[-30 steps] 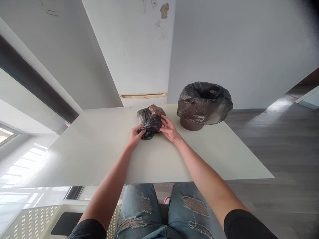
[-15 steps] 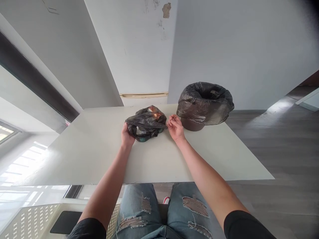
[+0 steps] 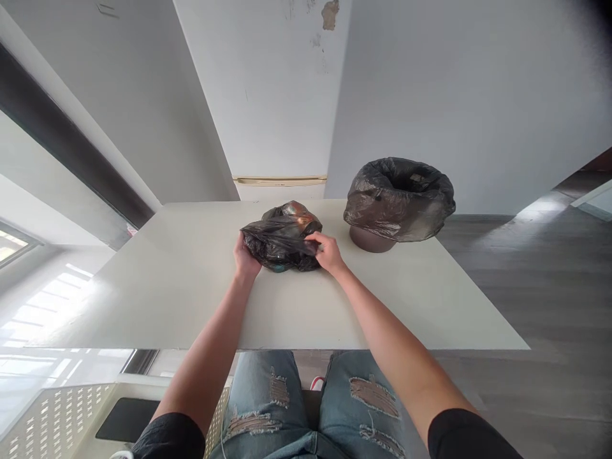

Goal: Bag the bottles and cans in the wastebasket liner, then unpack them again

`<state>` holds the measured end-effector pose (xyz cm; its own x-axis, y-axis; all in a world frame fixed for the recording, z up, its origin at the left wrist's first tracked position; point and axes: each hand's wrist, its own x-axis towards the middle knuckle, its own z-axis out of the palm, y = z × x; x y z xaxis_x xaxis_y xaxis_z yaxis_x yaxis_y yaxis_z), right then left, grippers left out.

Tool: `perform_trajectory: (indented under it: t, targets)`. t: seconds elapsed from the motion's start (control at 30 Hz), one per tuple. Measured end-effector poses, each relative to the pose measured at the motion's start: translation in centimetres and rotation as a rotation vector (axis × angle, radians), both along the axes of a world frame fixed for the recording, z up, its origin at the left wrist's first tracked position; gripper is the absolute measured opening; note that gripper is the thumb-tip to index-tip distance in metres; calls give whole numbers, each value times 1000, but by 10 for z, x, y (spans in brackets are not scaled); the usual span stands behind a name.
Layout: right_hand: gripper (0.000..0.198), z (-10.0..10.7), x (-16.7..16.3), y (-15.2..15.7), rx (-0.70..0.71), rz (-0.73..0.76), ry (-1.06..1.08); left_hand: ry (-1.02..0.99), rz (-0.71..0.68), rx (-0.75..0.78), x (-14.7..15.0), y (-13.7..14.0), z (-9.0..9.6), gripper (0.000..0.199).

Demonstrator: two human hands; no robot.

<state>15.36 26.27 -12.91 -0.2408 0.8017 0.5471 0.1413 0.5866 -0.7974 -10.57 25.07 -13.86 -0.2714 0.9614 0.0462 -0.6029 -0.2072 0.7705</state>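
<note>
A black plastic bag [image 3: 280, 239] is seen lying on the near-white, smooth surface [image 3: 186, 274], towards its far edge and left of the lined bin. Its thin film is wrinkled into a lumpy, rounded heap; an orange-red patch is glimpsed through the upper right part, and a teal one is shown low at the front. What is wrapped inside cannot be made out. Across the top, the film is drawn into long, taut creases between the two hands.

The brown, round-sided bin [image 3: 371, 240] is covered over its upper part by a glossy, crinkled dark liner [image 3: 399, 201], which is folded outward over the rim and left hanging in a loose, semi-sheer skirt.

The hands are held apart, one at each side of the bag, and both are closed on its film. The bag's left edge is gripped by the left hand [image 3: 246, 258], whose fingers are partly hidden; the right side is pinched between thumb and curled fingers of the right hand [image 3: 329, 252]. Both bare forearms are stretched forward over the surface, angled inward
</note>
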Motion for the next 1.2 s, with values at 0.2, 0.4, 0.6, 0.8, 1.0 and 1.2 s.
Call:
perform_trajectory:
  t: [0.2,0.4,0.6,0.8,1.0,1.2]
  targets:
    - [29,-2,8,3,17,-443,276,71,5,-10,-1,-3,6,39]
    - [54,0,4,5,59,-379,234,185,-15,107,12,-7,11,43]
    - [41,-1,10,-14,345,-590,-43,356,42,14,13,1,-4,37]
    - [18,-4,-4,-41,356,-229,-288,395,127,18,12,10,-17,28]
    - [26,8,-19,-49,107,-16,-257,396,153,7,13,8,-15,36]
    - [32,13,-14,-38,-8,-393,14,359,128,18,14,7,-14,38]
